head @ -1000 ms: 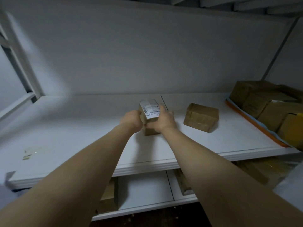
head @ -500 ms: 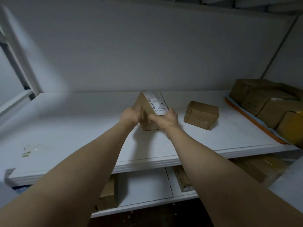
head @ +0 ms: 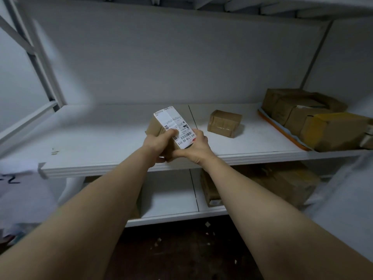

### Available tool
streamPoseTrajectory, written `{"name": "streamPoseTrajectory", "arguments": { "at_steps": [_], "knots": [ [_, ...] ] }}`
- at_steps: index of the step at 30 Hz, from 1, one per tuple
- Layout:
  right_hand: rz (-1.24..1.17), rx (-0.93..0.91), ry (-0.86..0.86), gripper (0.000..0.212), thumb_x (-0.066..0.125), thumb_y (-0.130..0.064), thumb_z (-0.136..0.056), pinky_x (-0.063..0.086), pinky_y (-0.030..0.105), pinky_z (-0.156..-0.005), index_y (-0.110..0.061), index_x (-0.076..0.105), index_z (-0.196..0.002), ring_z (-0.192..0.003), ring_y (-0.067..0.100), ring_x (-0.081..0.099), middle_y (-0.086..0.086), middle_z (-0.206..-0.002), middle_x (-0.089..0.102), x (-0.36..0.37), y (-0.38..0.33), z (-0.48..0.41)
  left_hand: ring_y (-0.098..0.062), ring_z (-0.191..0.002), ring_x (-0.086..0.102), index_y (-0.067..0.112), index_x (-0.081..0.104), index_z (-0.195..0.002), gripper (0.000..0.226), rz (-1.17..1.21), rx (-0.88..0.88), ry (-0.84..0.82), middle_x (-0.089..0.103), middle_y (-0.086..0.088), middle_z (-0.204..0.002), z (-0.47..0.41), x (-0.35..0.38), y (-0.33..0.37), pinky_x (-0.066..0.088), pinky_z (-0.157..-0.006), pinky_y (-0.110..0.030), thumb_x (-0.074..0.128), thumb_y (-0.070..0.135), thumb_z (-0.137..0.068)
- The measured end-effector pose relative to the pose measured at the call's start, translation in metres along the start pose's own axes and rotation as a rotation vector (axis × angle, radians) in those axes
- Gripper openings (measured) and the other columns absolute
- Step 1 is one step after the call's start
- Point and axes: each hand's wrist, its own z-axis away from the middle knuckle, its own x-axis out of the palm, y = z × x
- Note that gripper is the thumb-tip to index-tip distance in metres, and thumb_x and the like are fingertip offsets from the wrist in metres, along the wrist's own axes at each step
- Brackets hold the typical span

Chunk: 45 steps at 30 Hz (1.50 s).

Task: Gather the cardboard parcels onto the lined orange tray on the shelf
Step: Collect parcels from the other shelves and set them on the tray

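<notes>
A small cardboard parcel (head: 173,124) with a white shipping label on top is lifted above the front of the white shelf (head: 101,138), tilted toward me. My left hand (head: 158,143) grips its left side and my right hand (head: 194,147) grips its near right end. A second taped cardboard parcel (head: 224,123) lies on the shelf to the right. At the far right sits the lined orange tray (head: 282,130), which holds several cardboard parcels (head: 323,120).
Another shelf board hangs low overhead. The lower shelf holds cardboard boxes (head: 282,178) at the right. A white upright frame (head: 40,63) stands at the left. A scrap of tape (head: 54,152) lies on the shelf's left part. Debris dots the dark floor.
Both hands have raised the labelled parcel off the shelf and drawn it toward the front edge, turning its label up toward me. The other parcels have not moved.
</notes>
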Motion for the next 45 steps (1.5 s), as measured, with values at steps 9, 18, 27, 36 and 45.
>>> {"name": "streamPoseTrajectory", "arguments": {
  "at_steps": [9,18,27,36,45],
  "knots": [
    [0.15,0.123,-0.315,0.052,0.084,-0.031,-0.067,0.048,0.025,-0.078,-0.025,0.055,-0.11,-0.095,0.012,0.056,-0.006,-0.1,0.059,-0.026,0.021,0.068,-0.026,-0.081,0.064,0.011,0.055,-0.119,0.049,-0.171,-0.291,-0.182,0.058,-0.009,-0.086,0.08,0.011,-0.04,0.055,-0.077,-0.035,0.056,0.05,-0.09],
    [0.234,0.169,-0.399,0.096,0.078,-0.029,-0.07,0.044,0.03,-0.095,-0.034,0.026,-0.15,-0.12,0.022,0.049,0.003,-0.14,0.046,-0.017,0.065,0.082,-0.033,-0.093,0.06,0.011,0.04,-0.136,0.048,-0.231,-0.433,-0.183,0.058,-0.012,-0.106,0.063,0.039,-0.086,0.053,-0.064,-0.047,0.048,0.038,-0.098],
    [0.056,0.382,-0.29,0.061,0.08,-0.028,-0.057,0.053,0.024,-0.075,-0.018,0.066,-0.116,-0.097,0.016,0.064,0.001,-0.11,0.069,0.018,0.129,0.056,-0.023,-0.063,0.071,0.012,0.044,-0.128,0.029,-0.156,-0.52,-0.288,0.062,-0.011,-0.094,0.005,0.065,-0.138,0.051,-0.079,-0.041,0.045,0.02,-0.101],
    [0.108,0.484,-0.197,0.037,0.054,-0.014,-0.094,0.045,0.031,-0.097,-0.017,0.057,-0.13,-0.119,0.025,0.055,0.006,-0.132,0.06,0.057,0.198,0.007,-0.022,-0.075,0.056,0.003,0.051,-0.13,0.031,-0.276,-0.506,-0.233,0.062,-0.013,-0.101,-0.083,0.082,-0.196,0.046,-0.068,-0.035,0.044,0.012,-0.1],
    [0.342,0.521,-0.251,0.071,0.051,-0.012,-0.092,0.039,0.034,-0.107,-0.02,0.016,-0.154,-0.135,0.031,0.04,0.012,-0.15,0.038,0.08,0.245,-0.044,-0.017,-0.064,0.054,-0.002,0.058,-0.115,0.022,-0.323,-0.473,-0.24,0.06,-0.013,-0.087,-0.158,0.104,-0.243,0.046,-0.052,-0.024,0.049,0.009,-0.099]
  ]
}}
